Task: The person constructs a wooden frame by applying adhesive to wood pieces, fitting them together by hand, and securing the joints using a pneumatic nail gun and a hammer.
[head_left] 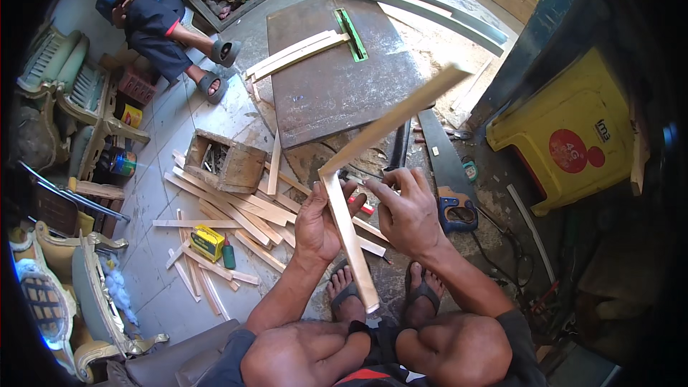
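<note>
Two pale wooden strips meet in a corner and form an angled wooden frame piece. One strip reaches up to the right, the other down toward my knees. My left hand is closed around the lower strip just below the corner, thumb on the near side and fingertips showing past it. Close to the right of that strip is my right hand, its fingers curled and pinched near the joint. Whatever those fingertips hold is too small to make out. Under the hands a red object shows in part.
Loose wooden strips, a wooden box, a yellow box and a green bottle lie left. A saw table stands ahead; a handsaw and yellow stool are right. Another person sits far left.
</note>
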`<action>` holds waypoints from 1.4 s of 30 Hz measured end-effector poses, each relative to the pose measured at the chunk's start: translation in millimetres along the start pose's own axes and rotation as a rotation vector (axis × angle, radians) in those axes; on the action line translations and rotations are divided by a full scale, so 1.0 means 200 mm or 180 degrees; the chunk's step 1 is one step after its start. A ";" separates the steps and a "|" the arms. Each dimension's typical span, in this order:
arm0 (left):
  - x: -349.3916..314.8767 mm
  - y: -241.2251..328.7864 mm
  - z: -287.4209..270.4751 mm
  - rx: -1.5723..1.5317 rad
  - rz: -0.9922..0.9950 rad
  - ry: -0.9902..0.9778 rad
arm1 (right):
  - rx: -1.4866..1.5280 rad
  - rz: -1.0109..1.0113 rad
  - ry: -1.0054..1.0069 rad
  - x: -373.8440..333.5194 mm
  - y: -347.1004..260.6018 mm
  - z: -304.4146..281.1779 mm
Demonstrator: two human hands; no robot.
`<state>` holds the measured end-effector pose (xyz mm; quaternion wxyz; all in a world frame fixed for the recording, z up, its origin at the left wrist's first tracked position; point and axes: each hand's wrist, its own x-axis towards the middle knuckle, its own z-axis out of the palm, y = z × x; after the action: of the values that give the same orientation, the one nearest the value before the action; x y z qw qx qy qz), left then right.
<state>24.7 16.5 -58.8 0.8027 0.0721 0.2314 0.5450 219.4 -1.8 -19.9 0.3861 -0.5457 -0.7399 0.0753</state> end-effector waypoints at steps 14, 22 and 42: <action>0.00 -0.01 -0.02 -0.0126 -0.0508 0.0001 | 0.0071 -0.0366 -0.0243 0.05 -0.03 0.03; 0.01 -0.02 -0.04 -0.0162 -0.0585 0.0051 | 0.0202 -0.0285 -0.0050 0.04 -0.07 0.01; 0.09 0.23 -0.18 -0.0221 0.1079 0.0365 | 0.2463 0.1364 -0.2666 -0.04 -0.09 -0.10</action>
<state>-25.1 46.9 -79.2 0.6868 0.0512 0.2423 0.6834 219.3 -22.0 0.5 0.2088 -0.4265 -0.6215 0.6231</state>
